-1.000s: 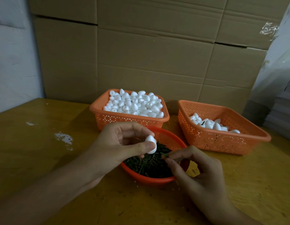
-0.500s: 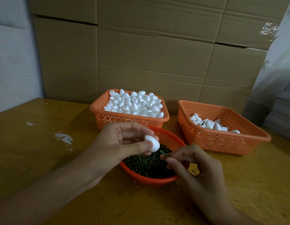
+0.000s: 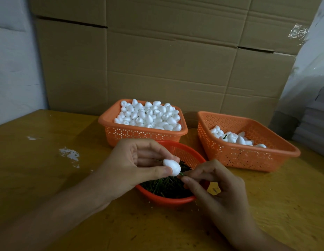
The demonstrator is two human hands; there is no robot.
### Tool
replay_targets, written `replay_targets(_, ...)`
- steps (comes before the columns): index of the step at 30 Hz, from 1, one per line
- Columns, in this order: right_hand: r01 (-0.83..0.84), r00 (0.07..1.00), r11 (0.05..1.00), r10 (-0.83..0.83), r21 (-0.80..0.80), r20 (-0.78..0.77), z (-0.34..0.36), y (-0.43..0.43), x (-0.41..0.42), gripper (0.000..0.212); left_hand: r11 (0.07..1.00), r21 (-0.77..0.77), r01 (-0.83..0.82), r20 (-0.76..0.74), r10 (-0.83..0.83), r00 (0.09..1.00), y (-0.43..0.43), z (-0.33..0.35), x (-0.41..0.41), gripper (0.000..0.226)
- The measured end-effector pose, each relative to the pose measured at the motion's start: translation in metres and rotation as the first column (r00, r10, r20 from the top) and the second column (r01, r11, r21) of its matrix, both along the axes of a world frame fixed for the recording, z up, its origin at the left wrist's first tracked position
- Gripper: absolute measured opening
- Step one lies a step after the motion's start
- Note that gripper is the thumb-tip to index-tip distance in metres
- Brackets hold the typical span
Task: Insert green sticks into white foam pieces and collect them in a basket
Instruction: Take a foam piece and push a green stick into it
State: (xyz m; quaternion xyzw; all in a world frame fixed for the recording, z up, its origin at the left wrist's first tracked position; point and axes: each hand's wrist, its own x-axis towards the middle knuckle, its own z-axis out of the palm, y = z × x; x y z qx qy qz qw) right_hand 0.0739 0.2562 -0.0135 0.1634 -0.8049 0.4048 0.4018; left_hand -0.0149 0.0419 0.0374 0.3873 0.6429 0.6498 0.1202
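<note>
My left hand (image 3: 137, 165) pinches a white egg-shaped foam piece (image 3: 172, 167) between thumb and fingers, above the round orange bowl (image 3: 186, 154) of green sticks (image 3: 164, 185). My right hand (image 3: 213, 185) pinches a short green stick (image 3: 181, 173) whose tip touches the foam piece's lower right end. Behind the bowl, an orange basket (image 3: 144, 133) is heaped with plain foam pieces. The orange basket (image 3: 248, 156) at the right holds several foam pieces, one showing a green stick (image 3: 225, 136).
Everything sits on a yellow wooden table (image 3: 48, 178) with white paint marks (image 3: 69, 154) at the left. Large cardboard boxes (image 3: 166, 60) stand right behind the baskets. A plastic-wrapped stack (image 3: 313, 127) is at the far right edge.
My right hand has brought the green stick up from the bowl to the foam piece. My left hand has turned the foam piece so its end meets the stick.
</note>
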Motion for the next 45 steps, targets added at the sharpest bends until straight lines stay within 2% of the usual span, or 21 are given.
replay_targets(12,-0.068,0.998,0.998,0.068,0.005,0.009,-0.0009,0.0012,-0.0001,0.021,0.999,-0.013,0.036,-0.069,-0.037,0.997,0.0015,-0.0046,-0.0002,0.019)
replay_targets(17,-0.051,0.999,0.999,0.051,0.015,0.008,0.0014,0.0023,0.0000,0.021,0.999,-0.017,0.046,-0.071,-0.047,0.996,0.0019,-0.0057,-0.0011,0.020)
replay_targets(23,0.008,1.000,0.997,-0.007,0.078,-0.015,0.0005,0.0015,0.0015,0.018,0.998,0.007,0.062,-0.064,-0.061,0.996,0.0025,-0.0072,0.0004,0.033)
replay_targets(36,0.002,1.000,0.986,-0.004,0.169,0.013,0.0015,-0.0030,0.0070,0.009,0.992,-0.043,0.118,-0.163,-0.123,0.979,0.0007,-0.0028,0.0023,0.029)
replay_targets(45,-0.007,1.000,0.981,0.010,0.196,-0.015,0.0023,-0.0028,0.0066,0.016,0.984,-0.053,0.171,-0.190,-0.178,0.965,0.0022,-0.0012,0.0038,0.030)
